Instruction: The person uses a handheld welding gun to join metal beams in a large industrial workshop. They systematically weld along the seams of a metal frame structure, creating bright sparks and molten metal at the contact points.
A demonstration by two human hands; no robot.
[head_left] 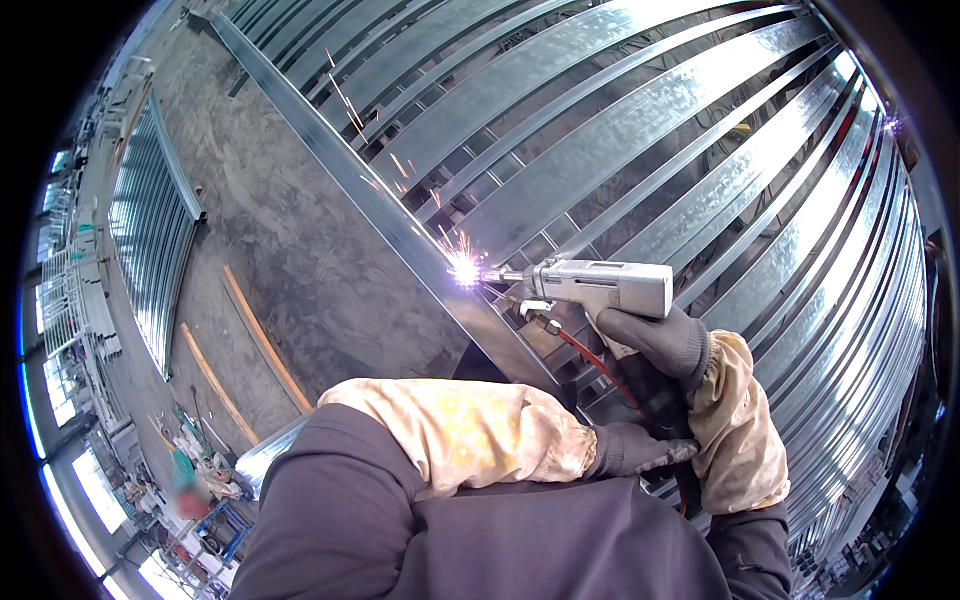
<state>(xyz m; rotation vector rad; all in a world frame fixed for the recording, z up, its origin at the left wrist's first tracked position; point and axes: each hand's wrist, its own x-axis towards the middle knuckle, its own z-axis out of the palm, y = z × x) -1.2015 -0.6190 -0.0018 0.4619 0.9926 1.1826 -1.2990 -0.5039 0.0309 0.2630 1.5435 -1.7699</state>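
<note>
A silver-grey handheld welding gun [610, 285] lies level, its nozzle pointing left at a bright violet-white spot with sparks on a long metal rail [400, 225]. My right hand [660, 340], in a grey glove, is closed round the gun's grip, whose lower part is hidden. A thick black cable [660, 400] and a thin red hose [590, 355] run down from the gun. Below the right hand, my left hand [640, 450], also gloved, is closed on the black cable beside the right sleeve; its fingertips are partly hidden. Pale protective sleeves cover both forearms.
Long galvanized metal slats [600, 150] run side by side from the rail, with gaps between them. Left of it lie the grey floor [330, 290], two wooden strips [265, 340] and a slatted metal panel [155, 230]. Another violet glow [891, 126] shows at far right.
</note>
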